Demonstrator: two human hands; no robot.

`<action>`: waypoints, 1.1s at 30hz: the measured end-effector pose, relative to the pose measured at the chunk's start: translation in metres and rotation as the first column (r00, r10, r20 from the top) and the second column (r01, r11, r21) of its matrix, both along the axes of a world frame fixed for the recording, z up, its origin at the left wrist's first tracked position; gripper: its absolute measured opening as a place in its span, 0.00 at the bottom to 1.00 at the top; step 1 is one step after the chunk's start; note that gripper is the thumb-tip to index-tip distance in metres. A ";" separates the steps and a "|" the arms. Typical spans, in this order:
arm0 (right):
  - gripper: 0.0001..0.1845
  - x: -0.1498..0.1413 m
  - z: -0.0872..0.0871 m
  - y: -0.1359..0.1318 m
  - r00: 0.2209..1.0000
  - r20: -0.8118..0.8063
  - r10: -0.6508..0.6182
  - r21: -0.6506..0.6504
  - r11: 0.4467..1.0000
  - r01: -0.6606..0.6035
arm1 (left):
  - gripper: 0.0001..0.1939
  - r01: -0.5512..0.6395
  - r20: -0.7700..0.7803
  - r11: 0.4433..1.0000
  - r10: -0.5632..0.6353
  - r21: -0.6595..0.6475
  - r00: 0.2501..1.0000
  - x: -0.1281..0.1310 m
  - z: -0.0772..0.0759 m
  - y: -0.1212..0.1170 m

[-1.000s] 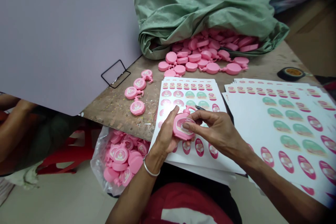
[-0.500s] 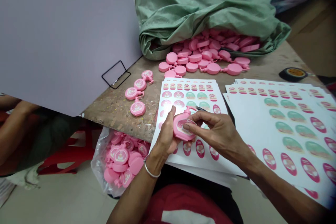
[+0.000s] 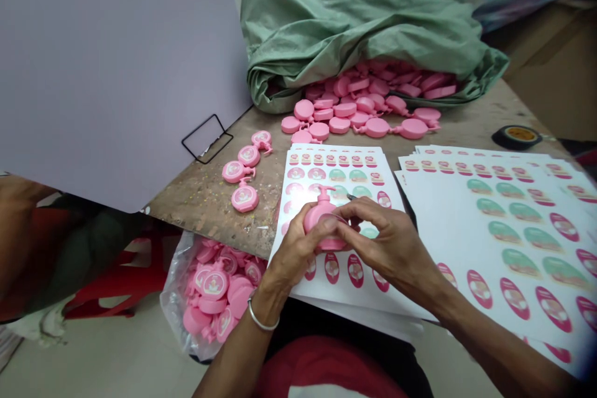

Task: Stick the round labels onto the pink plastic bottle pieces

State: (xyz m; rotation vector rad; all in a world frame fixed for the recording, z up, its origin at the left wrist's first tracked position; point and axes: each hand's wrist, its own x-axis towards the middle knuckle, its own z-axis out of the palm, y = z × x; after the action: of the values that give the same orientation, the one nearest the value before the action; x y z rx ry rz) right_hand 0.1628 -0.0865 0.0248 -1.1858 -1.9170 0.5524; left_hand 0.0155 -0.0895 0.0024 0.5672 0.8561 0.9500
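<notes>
One pink bottle [image 3: 316, 214], upright above the near sheets [image 3: 321, 291], held in the left hand [image 3: 295, 247]; right hand [image 3: 394, 231] closed to a pinch on what seems a label [image 3: 342, 218] at its front. Risk: a slipping thumb, label creased or crooked. Tabletop [image 3: 205, 198], left: four labelled bottles [image 3: 245, 199].

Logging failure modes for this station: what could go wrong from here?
Fingers of the left hand and right hand hide much of the held pink bottle, so a crooked label could go unnoticed. The dark tip beside the right hand might mark the sticker sheet. Labelled bottles piled in the plastic bag may scuff each other.
</notes>
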 end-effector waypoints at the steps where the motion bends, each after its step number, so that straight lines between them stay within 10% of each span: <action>1: 0.05 0.001 0.002 0.001 1.000 0.008 0.026 -0.002 1.000 -0.026 | 0.25 0.013 -0.005 0.998 -0.013 0.060 1.000 -0.003 0.000 -0.002; 6: 0.08 0.000 0.005 -0.001 0.987 0.115 0.108 0.102 0.988 -0.120 | 0.19 0.046 -0.036 0.990 -0.042 0.134 0.998 -0.007 -0.003 -0.001; 12: 0.12 0.014 0.003 0.000 0.949 0.213 -0.235 0.329 0.931 0.156 | 0.18 0.083 0.059 0.991 -0.090 0.100 0.994 0.000 0.001 0.003; 16: 0.28 0.036 0.005 0.004 0.906 -0.050 -0.421 0.061 0.904 0.424 | 0.17 0.136 0.102 0.989 -0.141 0.052 0.985 -0.004 -0.004 -0.002; 21: 0.51 0.013 -0.014 -0.001 0.939 -0.227 -0.258 -0.423 0.895 0.144 | 0.19 0.153 0.065 0.985 -0.158 0.079 0.985 0.000 -0.008 -0.006; 26: 0.21 -0.005 -0.030 0.010 0.896 -0.401 -0.192 -0.483 0.875 -0.029 | 0.18 0.156 0.050 0.982 -0.162 0.103 0.986 0.001 -0.004 -0.007; 33: 0.23 0.038 -0.024 0.037 0.910 -0.324 -0.257 -0.523 0.851 0.054 | 0.20 0.158 0.128 0.987 -0.160 0.025 0.979 -0.008 -0.004 0.000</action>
State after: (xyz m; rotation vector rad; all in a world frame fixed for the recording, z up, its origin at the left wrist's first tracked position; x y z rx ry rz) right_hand 0.2008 -0.0493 0.0008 -1.4170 -1.3542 1.1565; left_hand 0.0076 -0.0896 -0.0013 0.5721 0.6776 0.8379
